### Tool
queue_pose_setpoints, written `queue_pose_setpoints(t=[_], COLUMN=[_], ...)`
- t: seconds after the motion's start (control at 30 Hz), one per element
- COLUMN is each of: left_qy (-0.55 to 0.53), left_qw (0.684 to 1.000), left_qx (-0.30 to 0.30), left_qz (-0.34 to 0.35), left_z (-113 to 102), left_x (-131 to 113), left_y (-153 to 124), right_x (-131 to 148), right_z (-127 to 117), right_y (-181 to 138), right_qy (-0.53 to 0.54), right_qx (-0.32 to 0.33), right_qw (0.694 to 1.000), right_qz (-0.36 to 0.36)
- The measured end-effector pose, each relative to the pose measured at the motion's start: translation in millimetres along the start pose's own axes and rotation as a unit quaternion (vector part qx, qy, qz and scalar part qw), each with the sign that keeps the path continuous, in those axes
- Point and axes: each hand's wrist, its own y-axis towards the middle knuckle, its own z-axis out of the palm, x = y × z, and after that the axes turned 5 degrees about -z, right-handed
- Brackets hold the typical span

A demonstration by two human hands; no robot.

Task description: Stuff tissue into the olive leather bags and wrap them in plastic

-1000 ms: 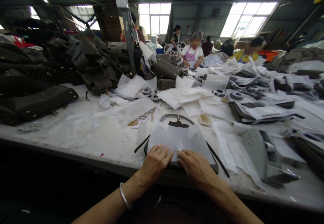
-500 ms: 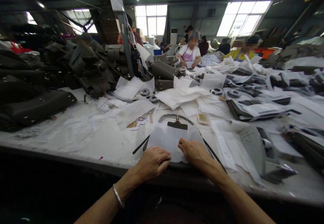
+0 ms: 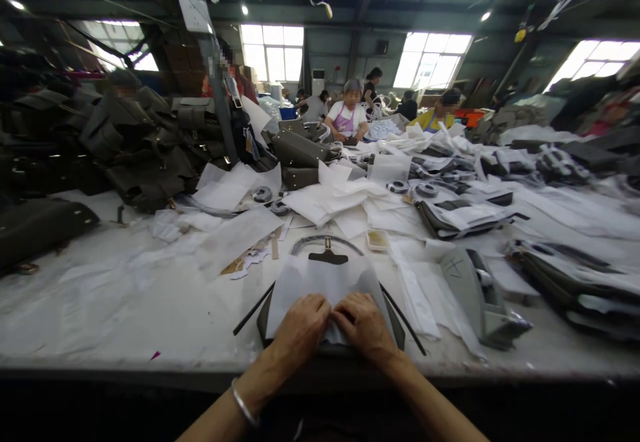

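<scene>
A dark grey bag lies flat at the near edge of the white worktable, its curved handle pointing away from me. A sheet of white tissue paper covers most of the bag. My left hand and my right hand meet at the paper's near edge, fingers curled and pinching the sheet between them. A silver bangle sits on my left wrist. Thin dark straps stick out on both sides of the bag.
Piles of dark bags fill the left and back of the table. Loose white paper sheets, tape rolls and grey bag parts lie around. Several people work at the far end.
My hands have come together at the paper's near edge, from lying apart and flatter on it. The view has tilted up and shifted right.
</scene>
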Motion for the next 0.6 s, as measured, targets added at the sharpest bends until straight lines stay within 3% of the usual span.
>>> queue_pose_setpoints(t=[0.23,0.43,0.53,0.6], left_qy=[-0.065,-0.081,-0.082,-0.091], left_qw=[0.99,0.968,0.966,0.97], left_qx=[-0.113,-0.225,-0.227,-0.201], left_qz=[0.044,0.074,0.091,0.104], left_z=[30,34,32,32], left_x=[18,21,25,31], left_y=[-9,-9,-10,-9], right_x=[-6,-9,-5,-3], right_z=[4,11,9,6], right_y=[3,-1,0,-2], right_qy=[0.017,0.069,0.08,0.059], right_qx=[0.04,-0.067,-0.118,-0.116], right_qw=[0.999,0.995,0.988,0.983], right_qz=[0.022,-0.004,-0.055,-0.128])
